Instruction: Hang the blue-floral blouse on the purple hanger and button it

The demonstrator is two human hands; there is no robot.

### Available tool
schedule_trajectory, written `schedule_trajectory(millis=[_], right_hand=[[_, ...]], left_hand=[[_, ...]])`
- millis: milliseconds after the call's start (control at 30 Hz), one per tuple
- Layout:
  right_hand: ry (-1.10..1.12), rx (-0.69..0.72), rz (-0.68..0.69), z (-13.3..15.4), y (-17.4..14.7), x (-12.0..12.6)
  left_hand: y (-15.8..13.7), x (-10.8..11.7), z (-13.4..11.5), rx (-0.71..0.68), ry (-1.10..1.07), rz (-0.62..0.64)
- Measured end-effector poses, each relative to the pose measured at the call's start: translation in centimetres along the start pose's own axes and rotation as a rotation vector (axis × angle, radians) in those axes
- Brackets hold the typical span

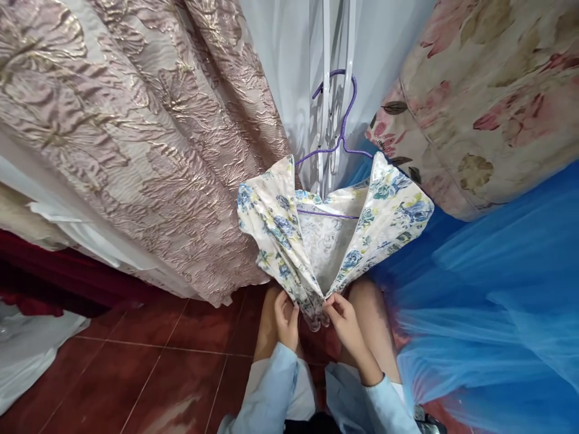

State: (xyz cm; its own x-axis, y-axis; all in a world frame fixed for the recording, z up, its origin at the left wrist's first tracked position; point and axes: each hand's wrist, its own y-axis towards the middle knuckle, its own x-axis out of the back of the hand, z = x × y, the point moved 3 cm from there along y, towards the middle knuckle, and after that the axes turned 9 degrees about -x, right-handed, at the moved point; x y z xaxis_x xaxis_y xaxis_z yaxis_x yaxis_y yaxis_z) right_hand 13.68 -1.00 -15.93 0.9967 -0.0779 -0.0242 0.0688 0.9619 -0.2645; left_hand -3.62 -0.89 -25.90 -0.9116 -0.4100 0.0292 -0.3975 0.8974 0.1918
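A white dress (pixel 384 223) with blue and green flowers hangs on a purple hanger (pixel 346 114) in front of me. Its zipped opening spreads wide at the top and narrows to a point low in the middle, showing the pale inside. At that point, my right hand (pixel 342 316) pinches the zipper with thumb and fingers; the pull itself is too small to make out. Beside it, my left hand (pixel 286 318) has its fingers closed on the dress fabric left of the opening. The dress's lower part hangs between my knees.
Pink and gold brocade (pixel 149 150) hangs close on the left. A floral cloth (pixel 488 102) and blue tulle (pixel 493 301) crowd the right. White metal bars (pixel 326 60) stand behind the hanger. White fabric (pixel 31 355) lies at the lower left on red floor tiles (pixel 154 374).
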Motion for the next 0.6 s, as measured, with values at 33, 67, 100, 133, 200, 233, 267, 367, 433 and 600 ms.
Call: schedule_trajectory(millis=[33, 67, 100, 133, 200, 233, 267, 367, 433, 600], right_hand=[[0.017, -0.005, 0.009, -0.3, -0.1, -0.2], [0.035, -0.008, 0.012, -0.5, -0.1, -0.3], [0.051, -0.011, 0.012, -0.8, -0.2, -0.5], [0.065, -0.012, 0.009, -0.9, -0.2, -0.7], [0.086, -0.016, -0.003, -1.1, -0.2, -1.0], [0.096, -0.022, -0.011, -1.2, -0.1, -1.2], [0.105, -0.031, -0.019, -1.3, 0.1, -1.3], [0.127, -0.078, -0.040, -1.7, 0.6, -1.5], [0.129, -0.110, -0.059, -1.9, 1.1, -1.3], [0.117, -0.141, -0.074, -2.0, 1.6, -0.9]], left_hand=[[0.1, 0.1, -0.7, -0.107, 0.067, -0.075], [0.2, -0.1, -1.4, -0.209, 0.137, -0.096], [0.5, -0.6, -2.1, -0.296, 0.199, -0.053], [0.8, -1.4, -2.7, -0.359, 0.240, 0.037], [1.5, -3.3, -3.3, -0.413, 0.261, 0.254], [1.9, -4.1, -3.3, -0.412, 0.258, 0.338], [2.2, -4.9, -3.3, -0.403, 0.254, 0.396], [2.6, -6.3, -2.9, -0.399, 0.221, 0.498], [2.3, -6.8, -2.7, -0.428, 0.187, 0.548], [1.4, -6.9, -3.2, -0.511, 0.178, 0.613]])
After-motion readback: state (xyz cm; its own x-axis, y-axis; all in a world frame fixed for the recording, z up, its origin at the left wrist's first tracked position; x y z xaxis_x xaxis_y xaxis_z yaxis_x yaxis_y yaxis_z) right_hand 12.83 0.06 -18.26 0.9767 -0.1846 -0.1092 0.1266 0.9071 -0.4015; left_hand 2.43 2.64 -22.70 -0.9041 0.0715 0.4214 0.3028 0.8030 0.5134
